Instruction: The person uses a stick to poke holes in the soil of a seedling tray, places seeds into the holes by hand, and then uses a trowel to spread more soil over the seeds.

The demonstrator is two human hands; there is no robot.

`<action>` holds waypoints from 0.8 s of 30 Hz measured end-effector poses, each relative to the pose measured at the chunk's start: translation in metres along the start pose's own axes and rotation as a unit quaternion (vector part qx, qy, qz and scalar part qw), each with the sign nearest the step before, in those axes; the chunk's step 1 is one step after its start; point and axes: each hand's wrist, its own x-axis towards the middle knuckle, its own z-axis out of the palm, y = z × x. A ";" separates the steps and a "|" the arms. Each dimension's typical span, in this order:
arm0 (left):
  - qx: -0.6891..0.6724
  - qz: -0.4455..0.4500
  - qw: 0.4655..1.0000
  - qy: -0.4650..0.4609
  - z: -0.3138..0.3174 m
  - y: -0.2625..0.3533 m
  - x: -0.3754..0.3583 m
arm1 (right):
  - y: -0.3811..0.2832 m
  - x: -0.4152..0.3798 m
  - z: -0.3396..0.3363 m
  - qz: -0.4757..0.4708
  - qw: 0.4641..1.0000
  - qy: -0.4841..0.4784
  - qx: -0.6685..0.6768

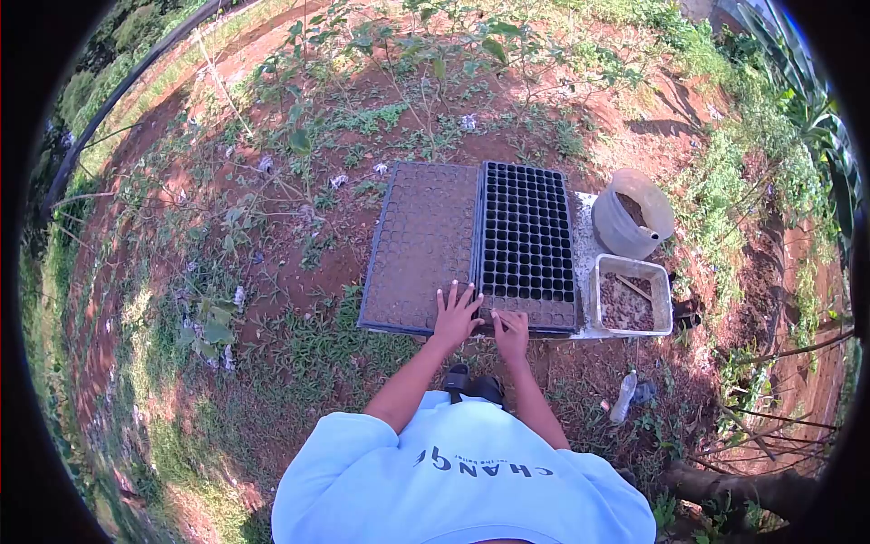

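Note:
Two seedling trays lie side by side in front of me. The left seedling tray (421, 240) is covered with brown soil up to its cell rims. Most of the right seedling tray (528, 231) shows dark, open cells, while its nearest rows hold soil. My left hand (456, 315) rests with spread fingers at the near edges, where the two trays meet. Over the soil-filled near rows of the right tray is my right hand (511, 334), its fingers drawn together. Anything between those fingertips is too small to make out.
A translucent bucket (625, 231) with soil inside stands right of the trays. Closer to me, a rectangular tub (669, 317) holds reddish-brown material and a flat stick (634, 286). A plastic bottle (623, 397) lies on the ground. Plants and branches surround the spot.

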 end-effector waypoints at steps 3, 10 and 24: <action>-0.013 0.006 1.000 -0.023 -0.004 -0.002 -0.001 | -0.003 -0.002 0.001 0.031 1.000 0.001 0.005; 0.010 0.029 1.000 0.006 0.004 -0.006 -0.003 | -0.007 0.000 -0.001 0.020 1.000 0.011 0.004; 0.026 0.063 0.994 0.091 0.010 -0.007 -0.008 | -0.008 0.003 -0.005 0.024 0.999 -0.027 -0.017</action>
